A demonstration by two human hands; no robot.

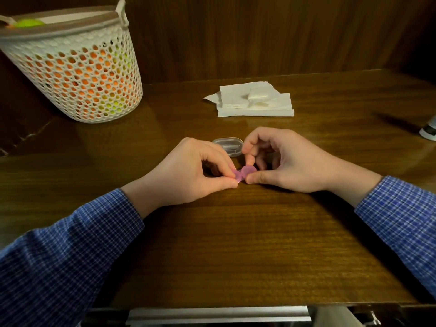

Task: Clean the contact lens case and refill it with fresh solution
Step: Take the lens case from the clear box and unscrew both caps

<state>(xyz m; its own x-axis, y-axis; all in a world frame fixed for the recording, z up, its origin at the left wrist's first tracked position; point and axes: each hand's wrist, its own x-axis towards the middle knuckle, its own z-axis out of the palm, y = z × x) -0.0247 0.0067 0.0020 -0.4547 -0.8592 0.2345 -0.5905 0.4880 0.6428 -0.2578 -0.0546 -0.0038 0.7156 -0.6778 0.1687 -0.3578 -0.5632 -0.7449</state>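
A small pink contact lens case (244,173) with two round wells lies low over the wooden table (236,244), between both hands. My left hand (195,172) pinches its left end with thumb and curled fingers. My right hand (280,161) pinches its right end, thumb in front and fingers curled over the top. Most of the case is hidden by the fingers. Just behind the hands sits a small clear plastic box (228,145) with something pale inside.
A stack of white paper tissues (254,100) lies at the back centre. A white perforated basket (75,67) holding orange and green items stands at the back left. A white bottle (429,131) shows partly at the right edge. A wooden wall rises behind.
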